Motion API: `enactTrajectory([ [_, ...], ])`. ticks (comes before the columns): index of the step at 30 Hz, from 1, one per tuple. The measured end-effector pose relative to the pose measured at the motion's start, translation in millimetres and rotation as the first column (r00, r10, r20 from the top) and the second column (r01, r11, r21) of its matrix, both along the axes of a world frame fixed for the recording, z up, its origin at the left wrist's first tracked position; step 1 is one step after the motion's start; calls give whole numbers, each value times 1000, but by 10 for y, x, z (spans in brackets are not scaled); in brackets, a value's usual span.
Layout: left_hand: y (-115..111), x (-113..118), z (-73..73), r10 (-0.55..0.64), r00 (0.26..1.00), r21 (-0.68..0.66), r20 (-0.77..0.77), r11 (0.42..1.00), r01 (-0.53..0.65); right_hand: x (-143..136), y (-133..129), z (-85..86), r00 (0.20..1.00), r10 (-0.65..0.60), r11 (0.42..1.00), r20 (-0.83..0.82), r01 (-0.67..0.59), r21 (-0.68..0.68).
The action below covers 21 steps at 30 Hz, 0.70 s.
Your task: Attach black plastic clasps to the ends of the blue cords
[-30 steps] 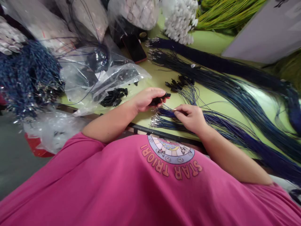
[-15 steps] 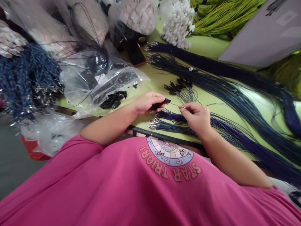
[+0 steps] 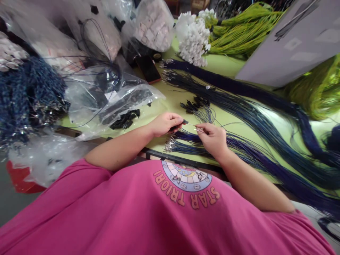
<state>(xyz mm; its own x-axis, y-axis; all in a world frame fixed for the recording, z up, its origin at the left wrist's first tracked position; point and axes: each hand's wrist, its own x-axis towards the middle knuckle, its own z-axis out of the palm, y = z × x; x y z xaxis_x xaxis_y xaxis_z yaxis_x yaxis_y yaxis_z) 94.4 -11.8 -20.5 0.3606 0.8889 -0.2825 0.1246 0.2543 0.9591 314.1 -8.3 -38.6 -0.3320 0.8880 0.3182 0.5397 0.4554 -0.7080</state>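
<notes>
My left hand point(image 3: 168, 124) is closed around a small black connector housing point(image 3: 185, 122), whose end sticks out past the thumb. Just to its right, my right hand point(image 3: 212, 137) pinches thin wires with metal terminals point(image 3: 197, 129) at their tips. One wire tip points at the housing; I cannot tell whether it is inside. Below both hands lie bundles of blue wires with crimped silver ends point(image 3: 171, 144). Behind them is a small heap of black connectors with wires attached point(image 3: 195, 105). Loose black connectors point(image 3: 126, 119) lie to the left of my left hand.
Long dark blue wire bundles point(image 3: 239, 95) stretch across the green table point(image 3: 170, 101). A phone point(image 3: 148, 69), plastic bags point(image 3: 90, 95) and white connectors point(image 3: 192, 39) are at the back. Yellow-green wires point(image 3: 244, 30) lie behind a grey panel point(image 3: 287, 46) at right.
The view has tilted, so the table appears slightly lower and further left. The left hand has turned a little and more of the black housing is covered. Both hands stay close together.
</notes>
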Motion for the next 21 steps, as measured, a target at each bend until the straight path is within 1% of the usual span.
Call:
enactTrajectory([
  [4,-32,43,-19,-7,996,64,-92,998,13,-19,-25,-25,997,63,998,48,-63,9],
  [11,-69,76,-11,-56,991,112,-118,991,69,-41,-41,-17,986,145,989,78,-144,-26],
  [14,-54,72,-21,-25,995,85,-100,996,34,-37,-15,-11,987,142,989,81,-137,-59],
  [18,-44,64,-38,54,999,7,-1,999,-54,-21,16,2,989,143,984,45,-137,-111],
  [21,-50,65,-53,90,996,-4,10,996,-90,-19,22,17,986,162,977,28,-156,-148],
])
